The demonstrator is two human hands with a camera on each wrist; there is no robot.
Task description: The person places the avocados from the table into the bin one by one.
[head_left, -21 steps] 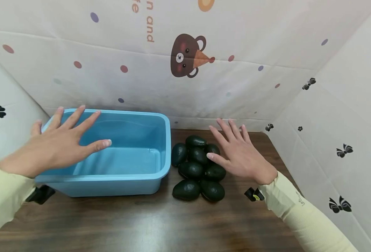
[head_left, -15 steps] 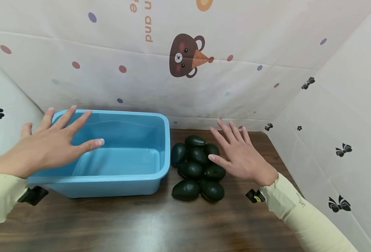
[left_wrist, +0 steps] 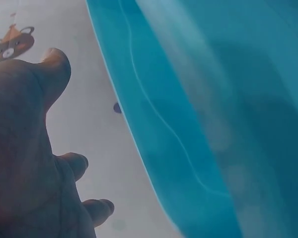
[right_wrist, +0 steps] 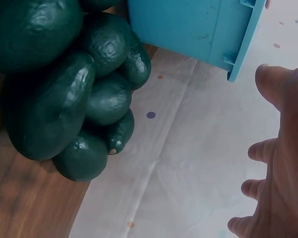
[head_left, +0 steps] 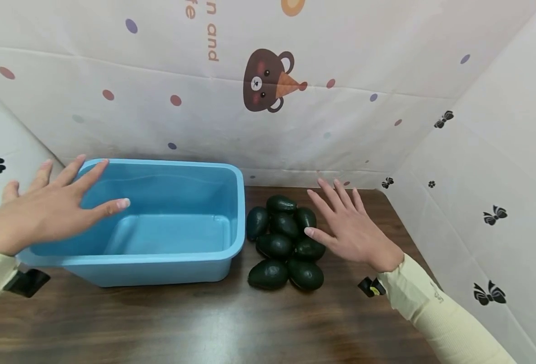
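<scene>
backdrop sheet [head_left: 340,45] | orange print "and" | other letters cut off, unreadable

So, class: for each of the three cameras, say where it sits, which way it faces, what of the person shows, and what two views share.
Head: worn on the head, looking forward and down at the blue tub, avocados and table; both hands and sleeves show.
Left wrist: beside the left hand, facing the tub wall and backdrop.
Right wrist: beside the right hand, facing the avocados and a tub corner.
Shared: the tub appears in all three.
</scene>
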